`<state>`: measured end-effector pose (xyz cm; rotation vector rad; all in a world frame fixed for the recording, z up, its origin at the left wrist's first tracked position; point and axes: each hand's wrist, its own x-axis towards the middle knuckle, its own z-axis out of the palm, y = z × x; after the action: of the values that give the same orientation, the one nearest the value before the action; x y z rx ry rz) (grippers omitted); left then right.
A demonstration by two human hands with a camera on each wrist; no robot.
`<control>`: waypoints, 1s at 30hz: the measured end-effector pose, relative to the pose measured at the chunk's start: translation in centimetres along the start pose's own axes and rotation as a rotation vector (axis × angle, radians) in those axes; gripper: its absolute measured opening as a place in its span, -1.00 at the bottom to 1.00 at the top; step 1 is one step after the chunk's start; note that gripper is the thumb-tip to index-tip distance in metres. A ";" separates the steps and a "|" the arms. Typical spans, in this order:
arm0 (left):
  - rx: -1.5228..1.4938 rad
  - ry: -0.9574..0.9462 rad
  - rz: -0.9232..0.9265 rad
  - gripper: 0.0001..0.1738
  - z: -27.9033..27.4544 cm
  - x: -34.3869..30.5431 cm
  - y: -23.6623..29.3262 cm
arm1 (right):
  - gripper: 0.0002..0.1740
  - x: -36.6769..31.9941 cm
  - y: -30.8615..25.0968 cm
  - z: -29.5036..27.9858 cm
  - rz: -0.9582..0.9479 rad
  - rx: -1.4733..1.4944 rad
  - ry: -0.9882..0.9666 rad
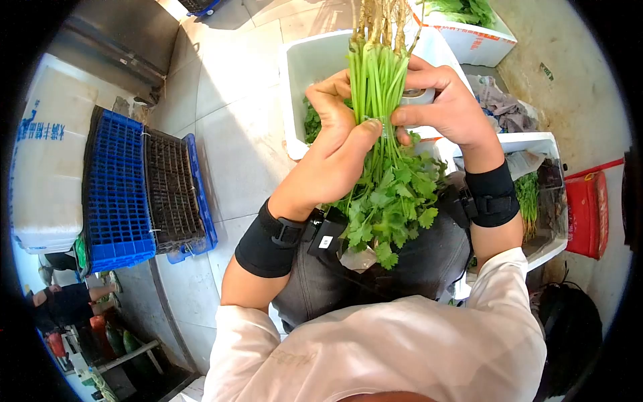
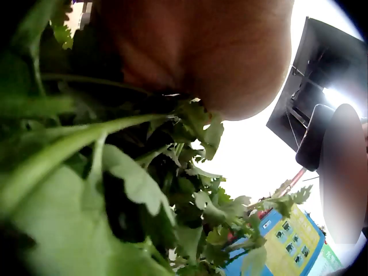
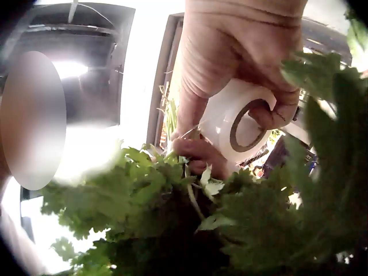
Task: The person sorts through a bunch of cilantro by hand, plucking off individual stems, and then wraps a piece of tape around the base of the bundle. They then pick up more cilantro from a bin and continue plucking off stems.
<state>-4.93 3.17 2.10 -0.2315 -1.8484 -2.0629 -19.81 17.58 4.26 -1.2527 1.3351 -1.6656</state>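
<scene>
A bunch of cilantro (image 1: 395, 184) hangs root-end up over the person's lap, its pale roots at the top and leaves below. My left hand (image 1: 335, 151) grips the green stems, thumb across the front. My right hand (image 1: 445, 104) is at the other side of the stems, holding a roll of clear tape (image 3: 221, 118) with a finger hooked through its core. In the right wrist view, the thumb and another fingertip meet beside the stems at a strip of tape. Leaves and the left palm (image 2: 213, 52) fill much of the left wrist view.
A white foam box (image 1: 305, 63) with greens stands behind the bunch; another foam box (image 1: 552, 248) is at the right. Lettuce (image 1: 462, 10) fills one at the top right. Blue crates (image 1: 120, 191) and a dark crate (image 1: 173, 187) stand left on the tiled floor (image 1: 234, 114).
</scene>
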 end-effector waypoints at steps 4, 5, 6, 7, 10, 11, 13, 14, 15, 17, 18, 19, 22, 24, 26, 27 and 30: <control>0.420 -0.027 0.164 -0.65 -1.0 0.2 -1.1 | -0.71 0.1 0.2 0.0 -0.016 -0.017 0.022; 0.419 -0.027 0.167 -0.65 -0.9 0.3 -1.3 | -0.72 0.0 0.3 0.0 -0.020 -0.012 0.037; 0.350 0.003 0.208 -0.66 -0.5 0.4 -1.3 | -0.72 -0.1 0.3 0.1 -0.021 -0.004 0.051; 0.282 0.037 0.247 -0.63 -0.3 0.3 -1.3 | -0.72 -0.2 0.3 0.3 -0.016 -0.002 0.047; 0.455 0.034 0.353 -0.67 -0.5 0.6 -1.4 | -0.73 0.0 0.3 0.1 -0.036 -0.013 0.083; 0.457 0.034 0.355 -0.67 -0.4 0.6 -1.4 | -0.73 0.0 0.3 0.0 -0.049 -0.055 0.095; 0.402 0.036 0.329 -0.76 0.0 0.4 -1.1 | -0.72 -0.1 0.4 0.1 -0.060 -0.094 0.109; 0.404 0.034 0.322 -0.76 -0.1 0.3 -1.1 | -0.72 -0.1 0.3 0.1 -0.069 -0.091 0.116; 0.407 0.031 0.337 -0.75 -0.2 0.4 -1.1 | -0.71 -0.1 0.3 0.1 -0.078 -0.090 0.121; 0.409 0.025 0.352 -0.73 -0.3 0.3 -1.0 | -0.70 -0.3 0.0 -0.2 -0.071 -0.127 0.113; 0.361 0.048 0.279 -0.76 -0.3 0.1 -0.8 | -0.69 -0.3 -0.1 -0.3 -0.064 -0.168 0.103; 0.314 0.070 0.208 -0.79 -0.3 0.1 -0.6 | -0.69 -0.2 0.1 -0.5 -0.066 -0.169 0.107; 0.346 0.127 0.159 -0.83 0.2 -0.2 0.5 | -0.67 -0.1 0.5 -0.8 -0.333 -0.529 0.137; 0.307 0.123 0.169 -0.82 0.2 -0.2 0.8 | -0.65 -0.2 0.2 -0.5 -0.354 -0.544 0.141; 0.267 0.130 0.177 -0.81 0.1 -0.2 0.8 | -0.66 -0.3 0.1 0.0 -0.362 -0.509 0.171; 0.181 0.122 0.202 -0.80 -0.1 -0.2 0.8 | -0.68 -0.3 0.1 0.3 -0.381 -0.477 0.196; -0.007 0.144 0.180 -0.78 -0.2 -0.4 1.2 | -0.68 -0.4 -0.3 1.1 -0.238 -0.222 0.199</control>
<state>-4.15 2.97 3.02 -0.2353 -1.6724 -1.9124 -18.65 17.65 4.45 -1.4515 1.5756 -1.8874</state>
